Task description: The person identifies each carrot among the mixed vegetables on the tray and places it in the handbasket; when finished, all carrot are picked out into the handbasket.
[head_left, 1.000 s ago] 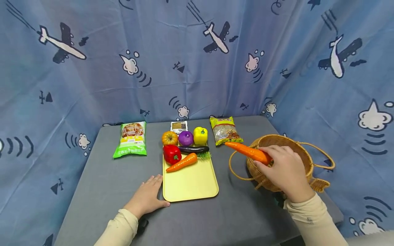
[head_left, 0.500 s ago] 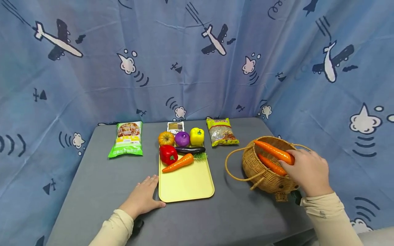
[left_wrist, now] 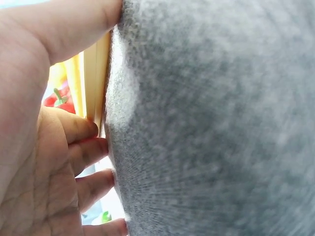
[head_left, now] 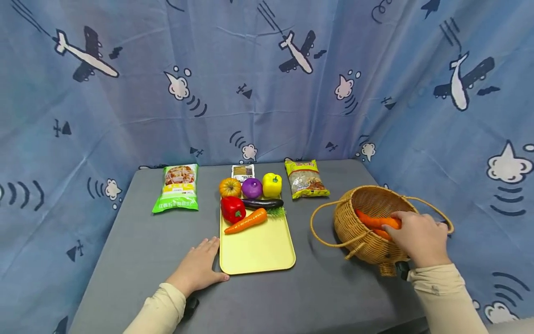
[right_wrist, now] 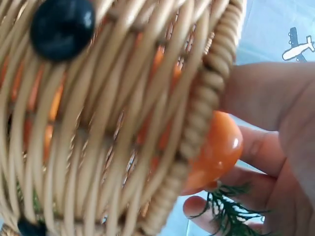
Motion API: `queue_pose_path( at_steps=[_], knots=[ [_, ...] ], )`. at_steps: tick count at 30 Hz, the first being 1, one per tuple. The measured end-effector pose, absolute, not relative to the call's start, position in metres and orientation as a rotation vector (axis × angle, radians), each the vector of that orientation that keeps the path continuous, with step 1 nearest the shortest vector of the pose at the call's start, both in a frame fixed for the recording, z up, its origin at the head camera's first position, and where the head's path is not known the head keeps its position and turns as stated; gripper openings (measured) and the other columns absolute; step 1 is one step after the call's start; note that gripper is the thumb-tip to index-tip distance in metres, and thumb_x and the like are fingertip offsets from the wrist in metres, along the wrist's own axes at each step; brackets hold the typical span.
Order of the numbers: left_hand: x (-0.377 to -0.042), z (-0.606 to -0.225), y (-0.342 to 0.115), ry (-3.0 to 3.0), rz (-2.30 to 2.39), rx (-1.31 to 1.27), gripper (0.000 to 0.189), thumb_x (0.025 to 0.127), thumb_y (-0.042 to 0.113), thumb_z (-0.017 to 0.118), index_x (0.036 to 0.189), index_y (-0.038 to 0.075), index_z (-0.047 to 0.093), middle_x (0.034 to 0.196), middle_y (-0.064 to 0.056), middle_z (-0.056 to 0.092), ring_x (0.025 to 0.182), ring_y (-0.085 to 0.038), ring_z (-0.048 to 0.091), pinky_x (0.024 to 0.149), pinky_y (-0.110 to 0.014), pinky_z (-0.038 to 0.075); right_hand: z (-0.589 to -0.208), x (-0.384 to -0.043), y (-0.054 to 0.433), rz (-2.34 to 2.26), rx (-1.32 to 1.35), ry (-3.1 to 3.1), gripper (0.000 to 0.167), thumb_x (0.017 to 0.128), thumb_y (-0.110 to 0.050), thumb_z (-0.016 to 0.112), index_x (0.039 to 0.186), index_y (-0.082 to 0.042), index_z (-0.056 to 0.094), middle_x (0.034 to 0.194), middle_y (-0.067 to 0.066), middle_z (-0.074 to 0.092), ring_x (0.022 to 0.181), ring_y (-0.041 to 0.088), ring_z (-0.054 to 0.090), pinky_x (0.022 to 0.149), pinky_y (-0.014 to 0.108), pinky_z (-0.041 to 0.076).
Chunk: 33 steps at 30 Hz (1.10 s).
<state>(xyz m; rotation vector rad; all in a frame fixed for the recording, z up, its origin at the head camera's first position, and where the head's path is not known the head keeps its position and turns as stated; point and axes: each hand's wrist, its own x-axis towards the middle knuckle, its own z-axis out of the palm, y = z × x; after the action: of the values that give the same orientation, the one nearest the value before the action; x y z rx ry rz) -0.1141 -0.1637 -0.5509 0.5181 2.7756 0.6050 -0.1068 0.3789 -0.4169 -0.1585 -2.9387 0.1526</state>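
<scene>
My right hand (head_left: 423,239) holds an orange carrot (head_left: 375,221) by its thick end, most of it down inside the wicker basket (head_left: 354,241). Under it shows part of another carrot (head_left: 382,234). In the right wrist view the carrot's end (right_wrist: 221,150) pokes past the rim between thumb and fingers, with green fronds (right_wrist: 229,209) beside it. My left hand (head_left: 198,266) rests on the grey table with fingers and thumb spread, touching the left edge of a yellow tray (head_left: 258,255). The left wrist view shows the fingertips (left_wrist: 88,129) by the tray's side.
On the tray lie a carrot (head_left: 246,221), a red pepper (head_left: 232,209) and an eggplant (head_left: 262,203). Behind them sit a pumpkin (head_left: 230,187), a purple onion-like vegetable (head_left: 252,188) and a yellow pepper (head_left: 272,185). Food packets (head_left: 177,188) stand farther back. Basket handles (head_left: 314,227) stick out.
My right hand has moved right and down, lowering the carrot from above the basket into it. The basket has turned and tilted. My left hand keeps its place by the tray.
</scene>
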Motion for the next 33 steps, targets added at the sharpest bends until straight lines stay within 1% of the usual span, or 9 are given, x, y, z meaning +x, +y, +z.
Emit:
queue_pose_path(
  at_steps=[2, 4, 12, 15, 20, 23, 27, 30, 33],
  knots=[
    [-0.115, -0.550, -0.163, 2.779, 0.599, 0.514, 0.109, 0.085, 0.054, 0.087, 0.162, -0.007, 0.038, 0.166, -0.024, 0.039, 0.154, -0.047, 0.032, 0.118, -0.072, 0.029, -0.418, -0.110, 0.377, 0.163, -0.139, -2.943, 0.040, 0.090, -0.034, 0.085, 0.115, -0.003, 0.078, 0.094, 0.021, 0.073, 0.081, 0.043, 0.057, 0.069, 0.064, 0.035],
    [-0.115, -0.548, -0.162, 2.786, 0.590, 0.513, 0.110, 0.085, 0.054, 0.087, 0.162, -0.007, 0.038, 0.166, -0.024, 0.039, 0.154, -0.046, 0.033, 0.118, -0.071, 0.029, -0.418, -0.114, 0.374, 0.174, -0.124, -2.943, 0.038, 0.089, -0.033, 0.085, 0.113, -0.004, 0.078, 0.095, 0.023, 0.074, 0.081, 0.043, 0.057, 0.070, 0.064, 0.034],
    [-0.119, -0.546, -0.163, 2.791, 0.565, 0.496, 0.111, 0.083, 0.056, 0.088, 0.162, -0.006, 0.040, 0.166, -0.022, 0.040, 0.153, -0.045, 0.034, 0.117, -0.071, 0.031, -0.427, -0.123, 0.362, 0.212, -0.080, -2.933, 0.039, 0.087, -0.032, 0.087, 0.112, -0.003, 0.078, 0.097, 0.024, 0.073, 0.087, 0.048, 0.060, 0.078, 0.075, 0.031],
    [-0.121, -0.544, -0.164, 2.796, 0.568, 0.498, 0.111, 0.082, 0.055, 0.089, 0.161, -0.006, 0.040, 0.166, -0.023, 0.040, 0.153, -0.046, 0.035, 0.117, -0.071, 0.032, -0.429, -0.123, 0.357, 0.215, -0.091, -2.896, 0.036, 0.088, -0.028, 0.086, 0.111, -0.003, 0.078, 0.099, 0.025, 0.073, 0.090, 0.049, 0.061, 0.082, 0.079, 0.030],
    [-0.123, -0.543, -0.167, 2.800, 0.568, 0.492, 0.112, 0.082, 0.056, 0.089, 0.161, -0.006, 0.040, 0.166, -0.023, 0.040, 0.153, -0.046, 0.034, 0.117, -0.071, 0.031, -0.433, -0.126, 0.344, 0.228, -0.067, -2.744, 0.027, 0.089, -0.021, 0.078, 0.111, -0.004, 0.079, 0.116, 0.025, 0.073, 0.105, 0.052, 0.060, 0.089, 0.079, 0.031],
    [-0.122, -0.546, -0.169, 2.799, 0.559, 0.492, 0.112, 0.083, 0.057, 0.088, 0.162, -0.005, 0.039, 0.166, -0.022, 0.039, 0.154, -0.046, 0.034, 0.117, -0.071, 0.031, -0.432, -0.128, 0.327, 0.238, 0.001, -2.631, 0.025, 0.089, -0.018, 0.077, 0.111, -0.005, 0.080, 0.121, 0.023, 0.073, 0.106, 0.052, 0.061, 0.085, 0.075, 0.038],
    [-0.119, -0.552, -0.168, 2.784, 0.551, 0.486, 0.112, 0.083, 0.057, 0.087, 0.163, -0.005, 0.038, 0.166, -0.023, 0.039, 0.154, -0.046, 0.034, 0.118, -0.071, 0.030, -0.431, -0.132, 0.291, 0.249, 0.149, -2.496, 0.025, 0.087, -0.015, 0.078, 0.110, -0.006, 0.082, 0.115, 0.021, 0.076, 0.099, 0.049, 0.066, 0.074, 0.069, 0.045],
    [-0.118, -0.556, -0.166, 2.765, 0.564, 0.478, 0.112, 0.083, 0.057, 0.087, 0.163, -0.005, 0.038, 0.166, -0.023, 0.039, 0.153, -0.046, 0.034, 0.118, -0.071, 0.030, -0.430, -0.137, 0.262, 0.258, 0.254, -2.415, 0.025, 0.085, -0.012, 0.080, 0.110, -0.006, 0.083, 0.111, 0.018, 0.077, 0.095, 0.046, 0.068, 0.072, 0.066, 0.048],
    [-0.119, -0.558, -0.164, 2.757, 0.566, 0.492, 0.113, 0.083, 0.059, 0.086, 0.163, -0.004, 0.037, 0.166, -0.022, 0.039, 0.154, -0.046, 0.034, 0.118, -0.070, 0.031, -0.431, -0.143, 0.236, 0.268, 0.339, -2.370, 0.027, 0.083, -0.011, 0.084, 0.110, -0.005, 0.083, 0.110, 0.017, 0.078, 0.093, 0.044, 0.069, 0.073, 0.065, 0.049]
  ],
)
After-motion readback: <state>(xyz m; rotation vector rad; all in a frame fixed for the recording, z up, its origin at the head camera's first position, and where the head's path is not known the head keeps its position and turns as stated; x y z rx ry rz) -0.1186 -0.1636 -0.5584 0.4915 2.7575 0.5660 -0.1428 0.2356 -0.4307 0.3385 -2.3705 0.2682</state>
